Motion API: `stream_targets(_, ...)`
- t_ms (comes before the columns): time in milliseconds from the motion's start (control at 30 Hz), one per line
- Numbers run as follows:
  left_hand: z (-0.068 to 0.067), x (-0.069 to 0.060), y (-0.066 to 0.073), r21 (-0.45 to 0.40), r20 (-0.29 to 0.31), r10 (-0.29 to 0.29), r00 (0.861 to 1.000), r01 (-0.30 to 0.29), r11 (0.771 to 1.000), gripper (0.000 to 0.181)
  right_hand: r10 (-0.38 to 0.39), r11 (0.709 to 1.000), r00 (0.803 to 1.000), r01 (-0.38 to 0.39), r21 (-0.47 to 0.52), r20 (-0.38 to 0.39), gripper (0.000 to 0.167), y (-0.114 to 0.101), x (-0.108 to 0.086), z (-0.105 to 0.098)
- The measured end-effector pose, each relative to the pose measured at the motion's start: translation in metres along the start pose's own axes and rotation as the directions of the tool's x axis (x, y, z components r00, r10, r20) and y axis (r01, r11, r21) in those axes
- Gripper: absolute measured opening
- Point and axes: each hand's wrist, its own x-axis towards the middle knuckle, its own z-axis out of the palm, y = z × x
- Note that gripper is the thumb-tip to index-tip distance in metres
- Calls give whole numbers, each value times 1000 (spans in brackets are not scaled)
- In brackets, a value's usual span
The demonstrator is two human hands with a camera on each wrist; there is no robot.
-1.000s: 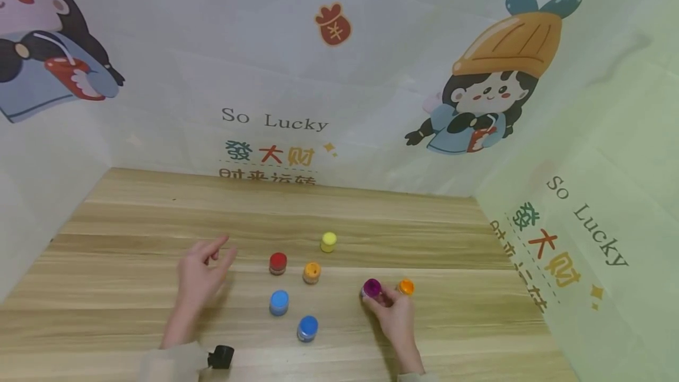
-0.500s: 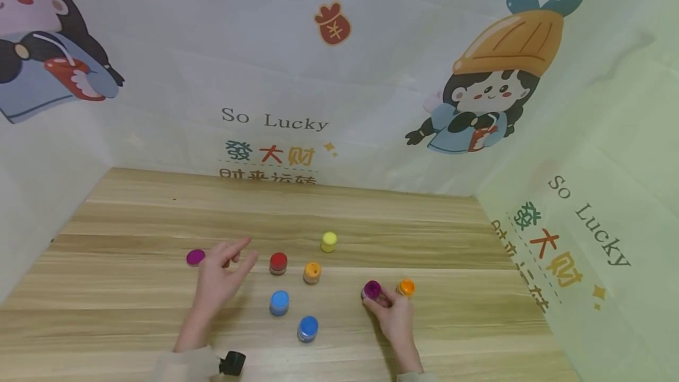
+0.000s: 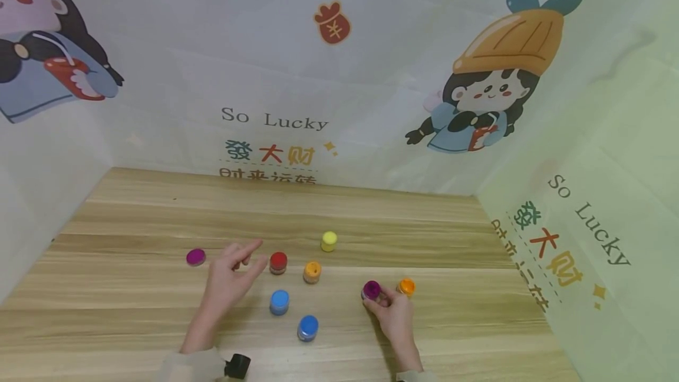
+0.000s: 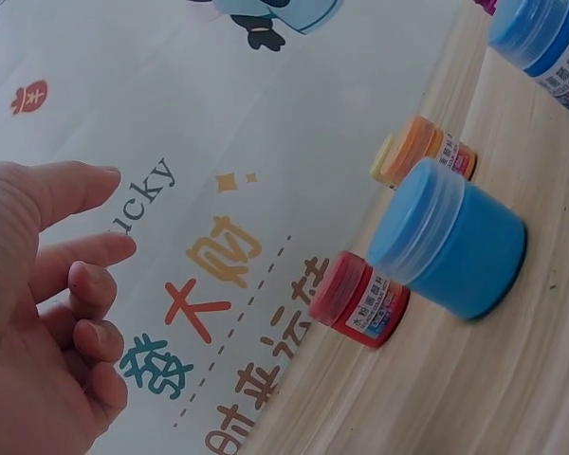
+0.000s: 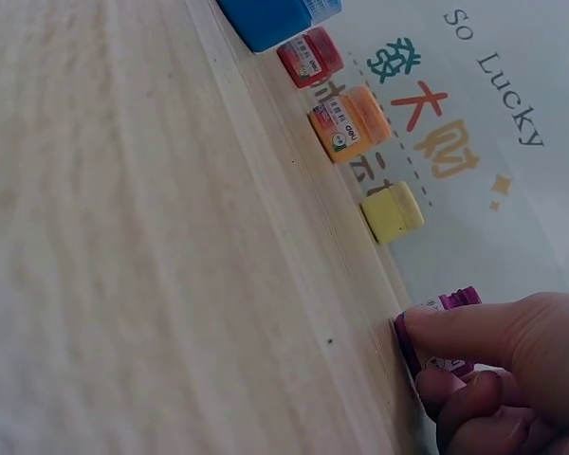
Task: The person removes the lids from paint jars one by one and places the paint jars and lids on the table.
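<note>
A lid [image 3: 195,257] lies left of the left hand [image 3: 230,279], five jars [image 3: 279,303] stand between the hands, a sixth jar [image 3: 371,290] is in the right hand [image 3: 395,314], a seventh jar [image 3: 406,286] just behind that hand.

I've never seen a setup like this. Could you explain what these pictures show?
There is no machine here: a person works bare-handed. The wide picture comes from a head-worn camera looking forward and down; the other two come from cameras worn on the left and right wrists. On the wooden table stand small jars, apparently paint: a red jar, a yellow jar, a light blue jar, a darker blue jar and two orange jars. A purple disc, probably a lid, lies left of the left hand, which holds nothing. The right hand grips a purple jar; its neck shows uncovered in the right wrist view.
</note>
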Motion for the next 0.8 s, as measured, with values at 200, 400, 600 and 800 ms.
stream_targets(200,3,-1,0,9,38,-16,999,15,1000,35,16,1000,1000,-16,11,-11,62,-8,-4,0)
stream_targets(400,5,-1,2,2,74,-27,997,27,1000,36,-24,991,1000,25,130,-10,52,-21,-7,2)
stream_targets(600,9,-3,4,-22,80,36,996,-35,999,35,-159,976,960,117,185,230,46,-29,-11,8)
stream_targets(800,14,-4,5,-36,104,29,994,-25,999,36,-193,975,891,127,183,411,49,-34,-16,15)
